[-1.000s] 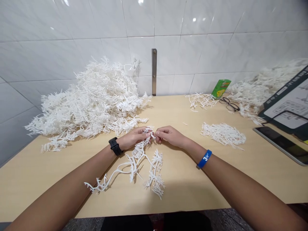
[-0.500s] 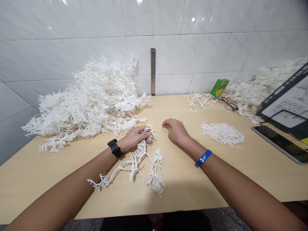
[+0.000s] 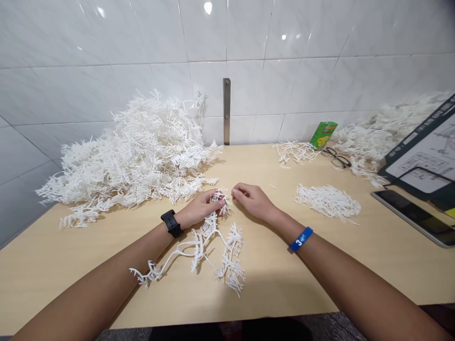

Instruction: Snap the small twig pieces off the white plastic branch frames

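Note:
My left hand (image 3: 201,208), with a black watch at the wrist, is closed on the upper end of a white branching plastic sprue (image 3: 197,244). Thin prongs of it stick out past the thumb and fingers. Its curved stems and tufted branches hang down over the tabletop towards me. Just right of these prongs is my right hand (image 3: 253,202), a blue band on its wrist. Its thumb and fingers are curled together in a pinch, a small gap from the sprue; whatever is between the fingertips is too small to make out.
A large heap of similar white sprues (image 3: 138,151) covers the table's back left. To the right lie a pile of loose white pieces (image 3: 327,201), scattered stems (image 3: 293,151), a green box (image 3: 323,135), glasses (image 3: 336,157), a phone (image 3: 414,215), a dark printed board (image 3: 423,156) and another white heap (image 3: 384,125).
My right hand has moved left and slightly nearer to me, closer to the prongs in my left hand. My left hand keeps its hold on the sprue. The view has tilted up slightly.

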`<state>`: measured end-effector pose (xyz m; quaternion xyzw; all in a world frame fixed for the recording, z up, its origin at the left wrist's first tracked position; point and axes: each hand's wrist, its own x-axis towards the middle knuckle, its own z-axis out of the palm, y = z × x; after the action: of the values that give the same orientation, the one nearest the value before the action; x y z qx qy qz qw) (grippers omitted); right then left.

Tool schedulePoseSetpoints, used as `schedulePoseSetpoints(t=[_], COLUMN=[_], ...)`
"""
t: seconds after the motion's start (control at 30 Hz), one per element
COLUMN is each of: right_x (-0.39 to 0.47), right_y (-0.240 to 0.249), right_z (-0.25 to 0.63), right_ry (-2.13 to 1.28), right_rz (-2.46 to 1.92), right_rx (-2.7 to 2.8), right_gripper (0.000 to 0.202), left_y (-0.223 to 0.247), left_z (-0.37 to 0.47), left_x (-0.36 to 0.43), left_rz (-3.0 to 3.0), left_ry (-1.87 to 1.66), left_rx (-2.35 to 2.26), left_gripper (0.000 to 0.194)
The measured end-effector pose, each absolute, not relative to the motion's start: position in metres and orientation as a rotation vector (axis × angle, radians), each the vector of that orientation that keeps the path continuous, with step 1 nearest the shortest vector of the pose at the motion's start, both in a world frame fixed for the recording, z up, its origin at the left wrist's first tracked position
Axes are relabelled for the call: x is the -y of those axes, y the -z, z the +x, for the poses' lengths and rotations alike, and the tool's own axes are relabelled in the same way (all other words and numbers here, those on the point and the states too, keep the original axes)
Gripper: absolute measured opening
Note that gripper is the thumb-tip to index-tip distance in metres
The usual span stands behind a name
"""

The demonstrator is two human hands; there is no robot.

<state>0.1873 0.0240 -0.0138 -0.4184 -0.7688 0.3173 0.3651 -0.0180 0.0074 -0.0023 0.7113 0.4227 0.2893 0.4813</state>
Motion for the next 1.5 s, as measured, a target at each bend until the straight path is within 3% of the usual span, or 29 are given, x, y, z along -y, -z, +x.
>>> schedulePoseSetpoints(t=[0.17,0.47,1.17,1.5], right_x=[-0.019,-0.019,-0.013,-0.015], right_y=[0.016,0.021,0.018,0.02], right_z=[0.18,0.175,0.171,0.172], right_ry=[-1.034,-1.129,-0.836,-0.857], right_rz=[-0.97,-0.963,-0.964,-0.997], right_rx=[1.982,1.857,2.006,1.991], right_gripper=[0.021,0.014,0.008,0.01], left_y=[0.006,0.009,0.009,0.009], left_z=[-0.015,-0.013,-0.011,-0.011], left_x=[-0.007,-0.006,-0.004,-0.005], left_rz=[1.773,1.731,1.756,1.772], left_ry=[-0.711,-0.768,-0.827,-0.831], left_rx=[-0.997,-1.017,-0.99,-1.047], left_gripper=[0.034,0.03,0.033,0.033])
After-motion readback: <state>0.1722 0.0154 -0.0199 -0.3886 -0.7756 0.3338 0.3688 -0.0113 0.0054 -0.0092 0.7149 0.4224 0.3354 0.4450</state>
